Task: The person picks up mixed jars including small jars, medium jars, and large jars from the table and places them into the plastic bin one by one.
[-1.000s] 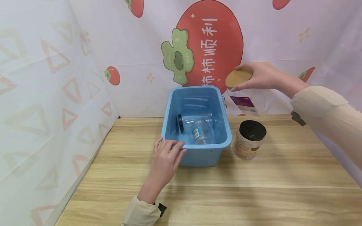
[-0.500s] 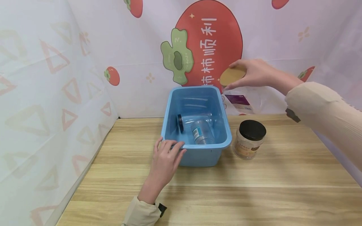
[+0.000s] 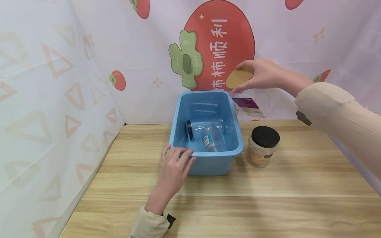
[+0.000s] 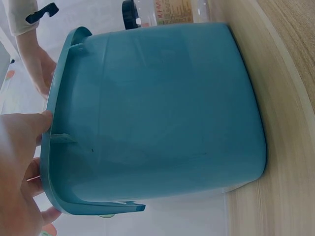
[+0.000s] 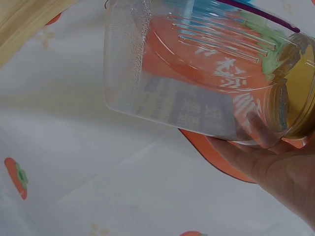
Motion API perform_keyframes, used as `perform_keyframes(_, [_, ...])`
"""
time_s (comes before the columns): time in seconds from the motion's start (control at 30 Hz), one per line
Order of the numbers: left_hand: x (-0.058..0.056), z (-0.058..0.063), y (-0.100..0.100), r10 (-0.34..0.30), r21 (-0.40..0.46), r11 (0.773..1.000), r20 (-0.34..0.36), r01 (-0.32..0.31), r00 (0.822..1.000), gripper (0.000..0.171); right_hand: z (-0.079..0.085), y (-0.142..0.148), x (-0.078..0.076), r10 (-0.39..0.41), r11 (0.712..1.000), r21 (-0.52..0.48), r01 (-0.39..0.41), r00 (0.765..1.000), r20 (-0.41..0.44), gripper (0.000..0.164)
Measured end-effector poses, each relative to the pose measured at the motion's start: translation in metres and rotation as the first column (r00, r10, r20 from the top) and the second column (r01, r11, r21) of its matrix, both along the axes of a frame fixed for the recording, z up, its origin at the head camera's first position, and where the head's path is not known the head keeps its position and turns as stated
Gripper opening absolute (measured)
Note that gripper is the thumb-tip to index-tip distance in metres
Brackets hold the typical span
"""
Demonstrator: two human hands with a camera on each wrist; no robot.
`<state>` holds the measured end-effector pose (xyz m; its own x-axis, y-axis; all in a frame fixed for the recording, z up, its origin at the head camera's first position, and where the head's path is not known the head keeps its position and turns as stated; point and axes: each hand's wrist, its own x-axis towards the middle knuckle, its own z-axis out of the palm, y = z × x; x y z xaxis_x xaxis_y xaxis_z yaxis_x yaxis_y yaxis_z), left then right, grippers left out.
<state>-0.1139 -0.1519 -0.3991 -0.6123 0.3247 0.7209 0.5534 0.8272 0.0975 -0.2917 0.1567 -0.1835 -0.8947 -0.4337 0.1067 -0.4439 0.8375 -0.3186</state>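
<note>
My left hand grips the near rim of a blue plastic bin at its left corner. In the left wrist view the thumb and fingertips lie along the edge of the bin. Up at the right, my right hand holds a clear plastic jar by its gold lid. The jar is tilted, its purple-and-white label facing me, and its lid end is close to the bin's far right corner. Inside the bin lie a clear jar with a blue label and another clear container with a black lid.
A clear jar with a black lid stands upright on the wooden table, just right of the bin. Behind the table hangs a white printed cloth, and another cloth rises along the left side.
My right hand has moved left, and slightly up, with the gold-lidded jar, bringing it nearer the bin. My left hand has stayed on the rim.
</note>
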Motion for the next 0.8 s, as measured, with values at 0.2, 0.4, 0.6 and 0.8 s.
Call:
perform_keyframes(0.2, [0.0, 0.0, 0.0, 0.003, 0.003, 1.0, 0.005, -0.003, 1.0, 0.024, 0.003, -0.007, 0.004, 0.02, 1.0, -0.013, -0.02, 1.0, 0.004, 0.095])
perform_keyframes(0.4, [0.0, -0.001, 0.0, 0.001, 0.014, 1.0, 0.008, -0.001, 1.0, 0.024, 0.005, -0.014, 0.005, 0.033, 0.999, -0.015, -0.033, 0.999, 0.01, 0.093])
perform_keyframes(0.6, [0.0, -0.001, 0.0, 0.002, 0.014, 1.0, 0.011, -0.002, 1.0, 0.024, 0.009, -0.021, 0.006, 0.05, 0.999, 0.002, -0.05, 0.999, -0.021, 0.089])
perform_keyframes(0.8, [0.0, 0.0, 0.0, 0.004, 0.011, 1.0, 0.024, -0.005, 1.0, 0.024, 0.013, -0.029, 0.009, 0.057, 0.998, 0.028, -0.056, 0.998, -0.033, 0.087])
